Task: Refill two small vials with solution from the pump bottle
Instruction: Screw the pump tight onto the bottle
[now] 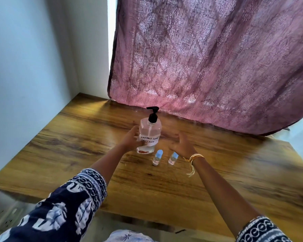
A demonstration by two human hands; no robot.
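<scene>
Bottle (150, 132) (hand-labelled) stands on the table (217, 172), my left hand (131, 139) cupped against its side. Right hand (183, 144) hovers spread and empty over two capped vials (157, 157) just before the bottle.

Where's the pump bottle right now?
The pump bottle stands mid-table in the head view, before the curtain, with the left hand at its side and two vials just in front.
</scene>
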